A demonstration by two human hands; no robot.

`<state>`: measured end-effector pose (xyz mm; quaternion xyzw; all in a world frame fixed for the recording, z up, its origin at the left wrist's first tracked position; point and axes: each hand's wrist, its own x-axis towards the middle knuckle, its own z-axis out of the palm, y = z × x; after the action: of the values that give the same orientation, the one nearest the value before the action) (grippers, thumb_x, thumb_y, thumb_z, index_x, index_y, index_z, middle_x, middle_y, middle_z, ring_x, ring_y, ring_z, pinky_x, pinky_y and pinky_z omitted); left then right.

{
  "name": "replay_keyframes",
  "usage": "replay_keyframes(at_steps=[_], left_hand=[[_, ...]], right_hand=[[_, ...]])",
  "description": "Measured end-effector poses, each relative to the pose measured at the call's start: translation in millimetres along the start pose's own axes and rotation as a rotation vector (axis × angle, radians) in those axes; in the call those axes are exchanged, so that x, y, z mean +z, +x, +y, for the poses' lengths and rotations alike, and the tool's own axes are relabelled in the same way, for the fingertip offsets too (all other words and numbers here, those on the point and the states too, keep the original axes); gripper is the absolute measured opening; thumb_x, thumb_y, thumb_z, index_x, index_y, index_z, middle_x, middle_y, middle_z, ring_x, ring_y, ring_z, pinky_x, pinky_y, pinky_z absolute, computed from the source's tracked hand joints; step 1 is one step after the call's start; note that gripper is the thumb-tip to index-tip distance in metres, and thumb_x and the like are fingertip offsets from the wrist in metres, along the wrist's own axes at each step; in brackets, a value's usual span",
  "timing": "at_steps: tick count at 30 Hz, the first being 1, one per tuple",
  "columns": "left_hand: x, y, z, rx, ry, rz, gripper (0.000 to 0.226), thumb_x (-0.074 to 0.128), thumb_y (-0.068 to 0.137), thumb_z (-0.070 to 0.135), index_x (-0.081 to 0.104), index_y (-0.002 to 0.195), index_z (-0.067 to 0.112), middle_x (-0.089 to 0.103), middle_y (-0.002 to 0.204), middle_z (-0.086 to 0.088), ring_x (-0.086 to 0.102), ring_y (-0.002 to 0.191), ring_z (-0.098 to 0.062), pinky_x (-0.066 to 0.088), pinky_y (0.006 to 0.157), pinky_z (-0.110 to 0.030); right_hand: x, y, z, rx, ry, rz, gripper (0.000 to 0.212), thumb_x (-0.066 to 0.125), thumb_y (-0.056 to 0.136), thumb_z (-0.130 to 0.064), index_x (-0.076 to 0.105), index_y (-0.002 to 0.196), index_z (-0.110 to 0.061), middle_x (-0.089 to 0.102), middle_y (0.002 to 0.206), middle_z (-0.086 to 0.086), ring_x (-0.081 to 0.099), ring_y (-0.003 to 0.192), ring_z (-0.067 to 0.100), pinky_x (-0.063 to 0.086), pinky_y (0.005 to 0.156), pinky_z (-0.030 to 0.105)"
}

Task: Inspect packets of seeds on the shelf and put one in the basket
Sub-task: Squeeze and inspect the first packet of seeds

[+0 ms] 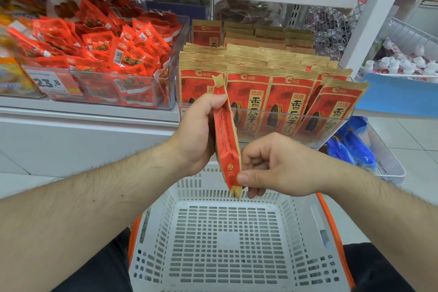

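The sunflower seed packet [226, 142] is sitting in both of your hands, turned edge-on to you, so you are looking at its thin side and the small print on it. Your left hand [196, 135] is gripping the top half, with the fingers curled round it. Your right hand [267, 168] is pinching the bottom end between the thumb and the fingers. You are holding it up in front of the shelf, just above the far rim of the white basket [237, 239]. So the picking up is done, and it looks like you are in the middle of the checking part. The putting-in part is not done yet, because nothing is lying in the basket. More packets of the same kind [289, 102] are standing in the clear bin [336, 123] on the shelf right behind your hands. What is left for you is to finish looking, then lower this packet down into the basket and let go.
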<state>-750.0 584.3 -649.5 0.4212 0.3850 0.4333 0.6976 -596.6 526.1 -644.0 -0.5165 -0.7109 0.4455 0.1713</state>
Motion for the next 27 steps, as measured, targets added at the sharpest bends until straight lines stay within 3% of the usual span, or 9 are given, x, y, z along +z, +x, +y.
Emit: replay_keyframes(at_steps=[2,5,7,9,13,17,23,25,27], left_hand=[[-2,1,1,-0.002,-0.113,-0.053,0.038,0.054,0.079,0.037,0.061,0.097,0.004,0.059,0.077,-0.010,0.056,0.067,-0.025,0.046,0.072,-0.039],[-3,-1,4,-0.009,-0.263,-0.186,0.071,0.053,0.066,0.043,0.057,0.120,-0.002,0.064,0.089,-0.017,0.060,0.073,-0.030,0.051,0.070,-0.038],[-1,-3,5,-0.016,-0.298,-0.235,0.078,0.044,0.070,0.044,0.054,0.128,-0.006,0.065,0.095,-0.021,0.060,0.078,-0.033,0.051,0.075,-0.041],[0,-4,4,-0.033,-0.314,-0.262,0.084,0.042,0.071,0.044,0.050,0.134,-0.011,0.066,0.103,-0.025,0.061,0.087,-0.037,0.050,0.085,-0.044],[-1,-2,6,-0.063,-0.351,-0.304,0.076,0.038,0.076,0.045,0.056,0.127,-0.008,0.062,0.123,-0.029,0.058,0.112,-0.044,0.046,0.100,-0.045],[-3,1,6,0.014,-0.229,-0.300,0.053,0.037,0.090,0.043,0.067,0.108,0.004,0.068,0.107,-0.022,0.065,0.097,-0.038,0.057,0.085,-0.046],[-8,11,1,0.087,-0.043,-0.186,0.044,0.027,0.108,0.035,0.059,0.128,0.013,0.071,0.119,-0.013,0.069,0.109,-0.031,0.056,0.093,-0.047],[-13,13,3,0.060,0.011,-0.229,0.041,0.032,0.106,0.035,0.059,0.127,0.012,0.071,0.118,-0.013,0.069,0.109,-0.030,0.056,0.094,-0.047],[-23,15,6,0.008,0.137,-0.335,0.035,0.054,0.098,0.028,0.058,0.128,0.010,0.070,0.121,-0.016,0.067,0.111,-0.033,0.053,0.095,-0.049]], right_hand=[[-2,1,0,-0.007,0.053,0.093,0.041,0.075,0.070,-0.042,0.057,0.080,-0.006,0.069,0.069,0.006,0.068,0.059,0.019,0.057,0.063,0.044],[-5,6,5,0.093,0.094,0.213,0.068,0.074,0.059,-0.061,0.046,0.096,-0.012,0.069,0.085,0.006,0.064,0.058,0.017,0.050,0.055,0.039],[-4,9,8,0.113,0.212,0.158,0.085,0.079,0.057,-0.070,0.045,0.114,-0.018,0.071,0.093,0.007,0.061,0.057,0.019,0.047,0.050,0.034],[-1,11,11,0.050,0.332,0.070,0.092,0.082,0.053,-0.070,0.045,0.121,-0.021,0.072,0.088,0.003,0.057,0.053,0.019,0.043,0.045,0.029],[4,14,9,-0.014,0.403,0.140,0.069,0.081,0.062,-0.051,0.053,0.114,-0.015,0.069,0.079,-0.004,0.052,0.052,0.019,0.042,0.043,0.028],[5,12,5,0.039,0.388,0.329,0.055,0.086,0.069,-0.042,0.058,0.111,-0.019,0.069,0.075,-0.008,0.054,0.053,0.015,0.042,0.040,0.025],[6,11,7,0.076,0.274,0.443,0.026,0.079,0.080,-0.029,0.065,0.101,-0.023,0.072,0.073,-0.009,0.056,0.046,0.009,0.046,0.043,0.025],[5,11,8,0.073,0.276,0.453,0.023,0.078,0.082,-0.027,0.065,0.101,-0.024,0.072,0.074,-0.009,0.056,0.046,0.010,0.046,0.043,0.026],[3,13,9,0.068,0.286,0.480,0.023,0.076,0.084,-0.027,0.065,0.103,-0.025,0.073,0.076,-0.006,0.057,0.047,0.014,0.047,0.045,0.029]])
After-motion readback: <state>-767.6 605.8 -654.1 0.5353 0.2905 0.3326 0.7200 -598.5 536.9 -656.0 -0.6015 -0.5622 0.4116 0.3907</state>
